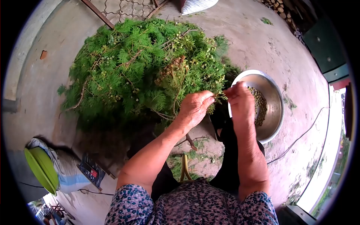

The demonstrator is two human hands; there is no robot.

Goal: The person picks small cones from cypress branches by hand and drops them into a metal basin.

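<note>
A large heap of cut evergreen branches (131,56), with flat feathery leaves and small pale-green cones, lies in front of me. My left hand (195,106) is closed at the heap's right edge, its thumb and fingers pinching a thin conifer sprig (218,96). Just to the right, my right hand (242,100) is closed with its fingertips at the sprig's end. Slight motion blur hides what it pinches. This hand is above the left rim of a metal bowl (276,108). Small round greenish-brown cones (259,107) lie in the bowl, partly covered by my right hand and wrist.
A yellowish curved stool or handle part (184,167) shows between my legs. At lower left are a green basin (39,168) and a pale sack (69,165). A white sack (198,5) lies at the back, stacked firewood (279,7) at upper right. A cable (300,137) crosses the right floor.
</note>
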